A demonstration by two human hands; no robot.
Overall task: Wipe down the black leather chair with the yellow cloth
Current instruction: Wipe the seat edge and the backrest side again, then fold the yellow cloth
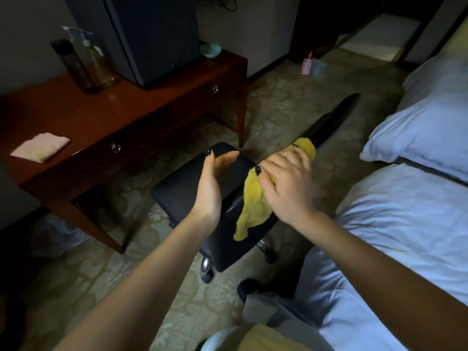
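The black leather chair (182,183) stands on the carpet in the middle of the view, its seat toward the desk and its backrest (331,120) running up to the right. My right hand (286,183) presses the yellow cloth (253,206) against the chair where seat and backrest meet; the cloth hangs down below my palm and pokes out beyond my fingers. My left hand (212,181) hovers over the seat, palm turned right, fingers apart, holding nothing.
A dark wooden desk (106,122) with drawers stands to the left, carrying a folded white towel (40,146), bottles (83,62), a mini fridge (152,36) and a teal bowl (210,50). A bed with white sheets (405,224) and pillows lies on the right. A pink bottle (307,63) sits on the floor.
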